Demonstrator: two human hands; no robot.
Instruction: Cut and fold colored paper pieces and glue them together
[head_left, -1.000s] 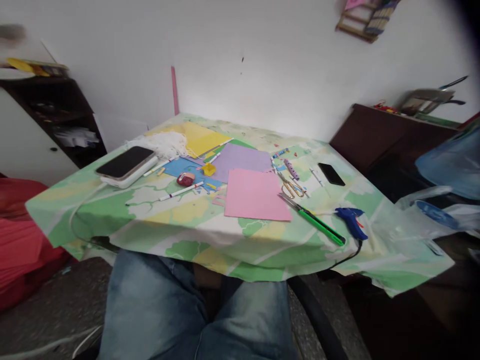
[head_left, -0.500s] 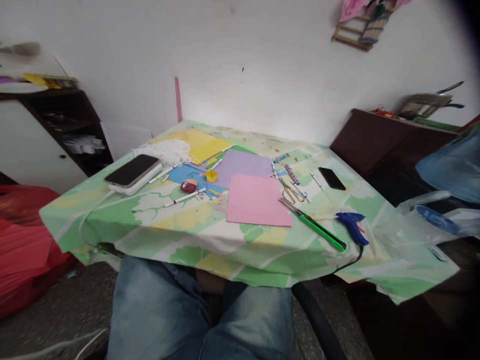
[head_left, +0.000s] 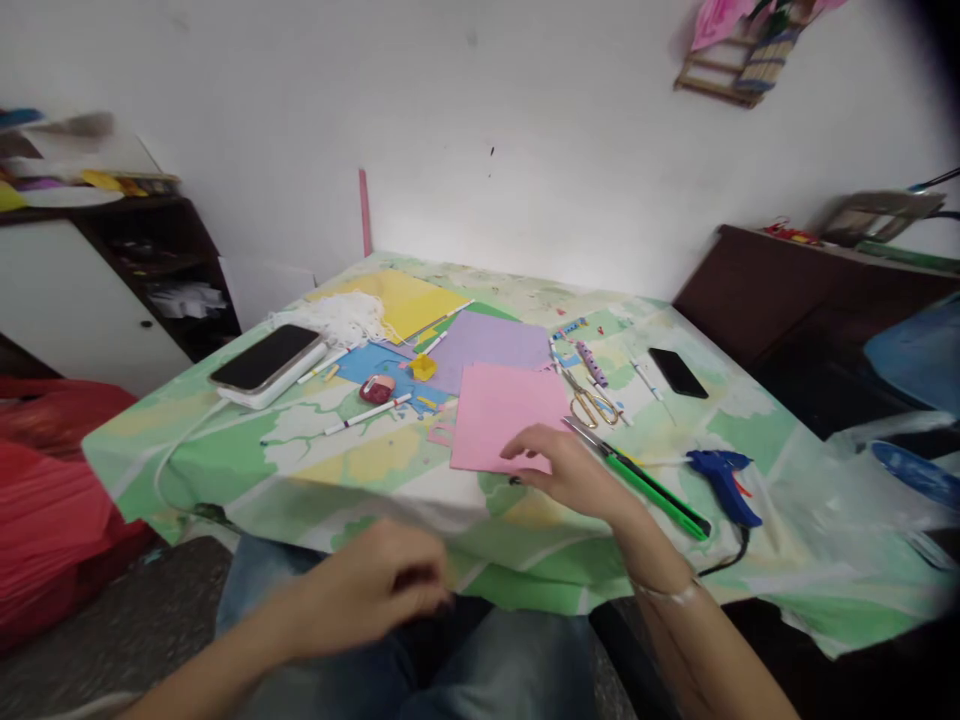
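Observation:
My right hand [head_left: 570, 472] rests on the near edge of a pink paper sheet [head_left: 501, 415], its fingers lying loosely spread on the sheet. My left hand [head_left: 375, 585] hovers low in front of the table's near edge, above my jeans; its fingers are curled and blurred by motion. A purple sheet [head_left: 487, 345], a blue sheet [head_left: 367, 365] and a yellow sheet [head_left: 405, 298] lie behind the pink one. Just right of my right hand lie a green box cutter [head_left: 645, 482] and gold-handled scissors [head_left: 591, 400].
The table wears a green patterned cloth [head_left: 247, 450]. On it are a phone on a white power bank [head_left: 266, 362], a white marker [head_left: 367, 414], a blue glue gun [head_left: 724, 480] and a black phone [head_left: 677, 372]. Dark cabinets stand left and right.
Both hands have come into view: the right one reached onto the pink sheet, the left rose in front of the table. The camera tilted slightly down.

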